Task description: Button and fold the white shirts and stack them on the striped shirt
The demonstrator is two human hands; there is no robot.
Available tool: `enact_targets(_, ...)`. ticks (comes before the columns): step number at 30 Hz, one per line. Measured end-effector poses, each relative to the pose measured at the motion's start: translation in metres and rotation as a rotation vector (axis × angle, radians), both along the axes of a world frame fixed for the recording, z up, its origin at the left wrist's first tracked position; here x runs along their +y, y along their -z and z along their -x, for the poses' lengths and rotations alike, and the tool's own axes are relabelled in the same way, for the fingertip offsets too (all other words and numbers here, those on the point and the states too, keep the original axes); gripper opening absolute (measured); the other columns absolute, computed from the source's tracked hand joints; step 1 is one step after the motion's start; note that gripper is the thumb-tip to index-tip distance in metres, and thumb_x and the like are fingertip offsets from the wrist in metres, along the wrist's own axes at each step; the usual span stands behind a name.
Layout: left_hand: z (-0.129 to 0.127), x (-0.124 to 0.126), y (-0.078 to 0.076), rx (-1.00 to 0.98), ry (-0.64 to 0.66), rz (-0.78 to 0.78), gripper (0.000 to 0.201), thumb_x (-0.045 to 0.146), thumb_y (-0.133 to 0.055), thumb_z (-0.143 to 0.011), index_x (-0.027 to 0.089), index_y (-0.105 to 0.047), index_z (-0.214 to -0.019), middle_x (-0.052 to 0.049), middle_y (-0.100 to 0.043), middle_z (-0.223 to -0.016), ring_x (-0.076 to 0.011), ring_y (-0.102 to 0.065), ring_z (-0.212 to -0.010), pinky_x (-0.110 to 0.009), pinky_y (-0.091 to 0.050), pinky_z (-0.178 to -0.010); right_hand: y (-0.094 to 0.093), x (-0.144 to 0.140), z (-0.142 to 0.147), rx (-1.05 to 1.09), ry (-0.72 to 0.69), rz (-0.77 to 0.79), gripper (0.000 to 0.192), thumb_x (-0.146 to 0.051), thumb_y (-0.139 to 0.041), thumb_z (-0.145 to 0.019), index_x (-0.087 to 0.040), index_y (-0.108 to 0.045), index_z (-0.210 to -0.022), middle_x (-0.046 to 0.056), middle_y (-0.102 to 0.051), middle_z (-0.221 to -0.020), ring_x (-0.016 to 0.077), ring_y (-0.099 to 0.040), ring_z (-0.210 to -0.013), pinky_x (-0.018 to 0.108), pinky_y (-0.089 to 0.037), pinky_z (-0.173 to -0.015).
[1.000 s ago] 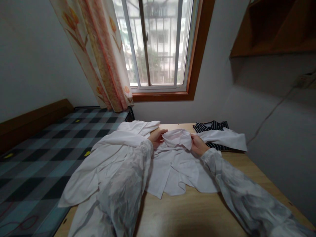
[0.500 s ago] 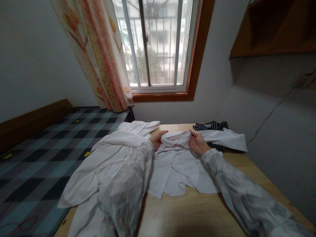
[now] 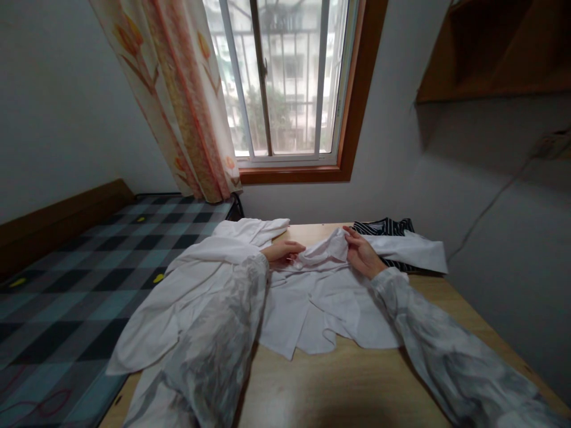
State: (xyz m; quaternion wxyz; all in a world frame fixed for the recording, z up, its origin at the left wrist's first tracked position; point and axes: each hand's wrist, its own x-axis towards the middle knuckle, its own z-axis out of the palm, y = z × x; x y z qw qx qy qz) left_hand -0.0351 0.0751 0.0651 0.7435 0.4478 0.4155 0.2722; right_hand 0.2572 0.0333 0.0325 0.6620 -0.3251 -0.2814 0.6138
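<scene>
A white shirt (image 3: 312, 309) lies spread on the wooden table (image 3: 289, 386), its collar (image 3: 323, 249) at the far side and its hem towards me. My right hand (image 3: 362, 252) pinches the right end of the collar and holds it slightly raised. At the collar's left end, my left hand (image 3: 285, 252) is closed on the cloth with fingers pressed together. One white sleeve (image 3: 410, 252) stretches out to the right, over a black-and-white striped garment (image 3: 386, 227). More white cloth (image 3: 178, 297) lies left of my left forearm, hanging over the table's left edge.
On the left stands a bed with a checked cover (image 3: 89, 279), its edge against the table. A window (image 3: 289, 83) with a floral curtain (image 3: 178, 101) is ahead. A wooden wall shelf (image 3: 491, 59) juts out at upper right, with a cable (image 3: 495, 205) below.
My right hand has lifted its end of the collar a little up and right. My left hand has shifted slightly left and down, so the collar now slants.
</scene>
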Motion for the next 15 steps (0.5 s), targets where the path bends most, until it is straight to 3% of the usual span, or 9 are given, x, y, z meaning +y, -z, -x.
enact_targets(2, 0.0037, -0.0011, 0.0002, 0.054, 0.111, -0.011, 0.023, 0.021, -0.093, -0.078, 0.016, -0.074, -0.089, -0.001, -0.068, -0.072, -0.0071, -0.054, -0.047, -0.018, -0.034, -0.04, 0.0019, 0.0012, -0.0002, -0.008, 0.012, 0.014, 0.036, -0.01, -0.078, -0.076, -0.026, -0.073, -0.107, -0.001, -0.079, -0.098, 0.0153, -0.076, -0.094, 0.026, -0.063, -0.089)
enact_targets(5, 0.0021, -0.0021, 0.0031, 0.163, 0.162, -0.039, 0.031, 0.031, -0.098, -0.073, 0.017, -0.074, -0.087, -0.002, -0.069, -0.071, -0.0067, -0.052, -0.043, -0.018, -0.032, -0.036, 0.0038, 0.0027, 0.0006, 0.007, 0.036, 0.041, 0.034, -0.008, -0.075, -0.073, -0.025, -0.074, -0.103, 0.0, -0.078, -0.096, 0.016, -0.075, -0.094, 0.026, -0.063, -0.09)
enact_targets(8, -0.002, -0.0034, 0.0064, 0.26, 0.192, -0.064, 0.038, 0.03, -0.104, -0.063, 0.018, -0.069, -0.076, 0.001, -0.064, -0.061, -0.0075, -0.053, -0.043, -0.016, -0.039, -0.038, 0.0041, 0.0037, 0.0006, 0.034, 0.053, 0.052, 0.033, -0.007, -0.072, -0.072, -0.024, -0.074, -0.1, 0.001, -0.078, -0.095, 0.0163, -0.074, -0.092, 0.026, -0.063, -0.087)
enact_targets(11, -0.0014, -0.0039, 0.0079, 0.148, 0.131, -0.081, 0.037, 0.027, -0.103, -0.065, 0.017, -0.069, -0.077, 0.0, -0.066, -0.064, -0.0095, -0.062, -0.05, -0.017, -0.05, -0.046, 0.0047, 0.0035, -0.0015, 0.025, 0.059, 0.058, 0.032, -0.007, -0.071, -0.072, -0.024, -0.073, -0.098, 0.0, -0.078, -0.093, 0.0165, -0.074, -0.089, 0.026, -0.062, -0.085)
enact_targets(15, 0.0046, -0.0031, 0.0083, -0.117, -0.091, -0.04, 0.028, 0.024, -0.096, -0.079, 0.015, -0.071, -0.088, -0.002, -0.071, -0.074, -0.0091, -0.066, -0.057, -0.016, -0.056, -0.053, 0.0077, 0.0001, -0.0036, 0.019, 0.03, 0.081, 0.031, -0.008, -0.07, -0.073, -0.024, -0.073, -0.1, 0.0, -0.078, -0.093, 0.0162, -0.073, -0.083, 0.027, -0.062, -0.08)
